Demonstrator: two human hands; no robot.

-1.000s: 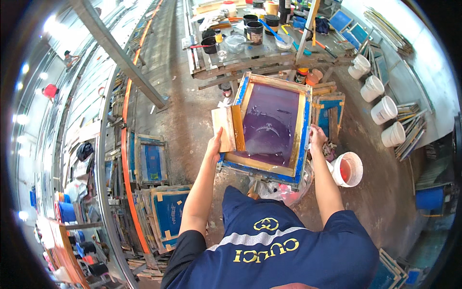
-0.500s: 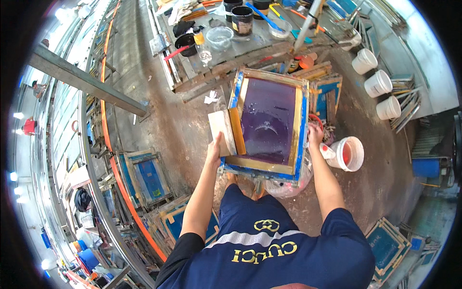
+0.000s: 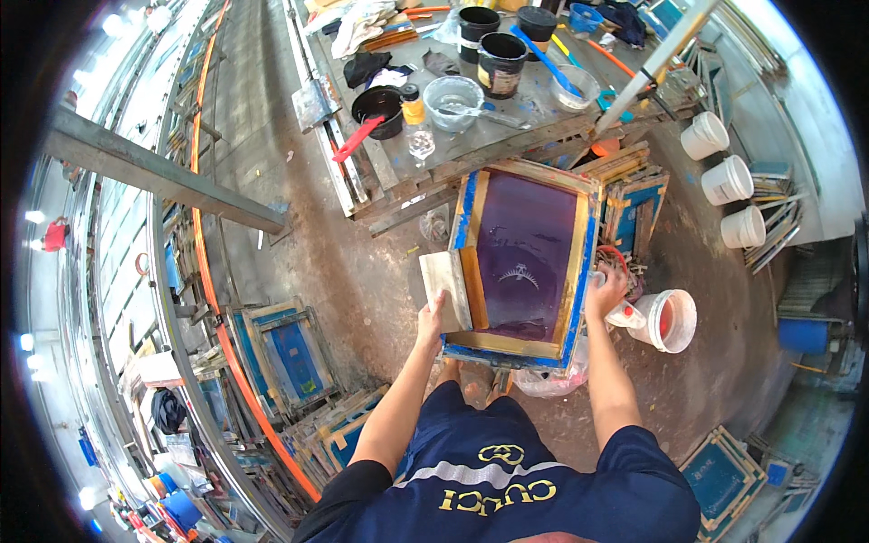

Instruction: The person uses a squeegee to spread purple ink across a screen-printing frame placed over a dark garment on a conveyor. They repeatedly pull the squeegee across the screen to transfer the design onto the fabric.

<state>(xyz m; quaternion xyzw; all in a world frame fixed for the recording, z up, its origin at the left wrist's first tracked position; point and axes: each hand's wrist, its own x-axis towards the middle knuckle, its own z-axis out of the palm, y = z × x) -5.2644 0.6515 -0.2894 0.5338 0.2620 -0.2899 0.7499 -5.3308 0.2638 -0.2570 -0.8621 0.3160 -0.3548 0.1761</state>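
Note:
In front of me is a silk-screen frame (image 3: 587, 271) with blue tape along its rim and gold-brown tape inside. Its purple mesh (image 3: 528, 237) looks glossy and bears a small pale arched motif. My left hand (image 3: 434, 319) is closed on a squeegee with a pale wooden handle (image 3: 444, 281), the thumb lying on top. The squeegee's amber blade (image 3: 474, 288) rests along the mesh's left side. At the frame's right edge my right hand (image 3: 606, 291) is curled round the rim, its fingertips partly hidden.
A workbench (image 3: 507, 136) ahead carries black tubs (image 3: 501, 68), a clear bowl (image 3: 454, 102) and a red-handled tool (image 3: 358, 138). Right of the frame stands a white bucket (image 3: 679, 321). Other screens (image 3: 294, 357) lean at left; a grey metal beam (image 3: 163, 172) crosses there.
The bench and its tubs sit lower and larger in view. Frame and squeegee appear shifted slightly right and down, with both hands keeping their hold.

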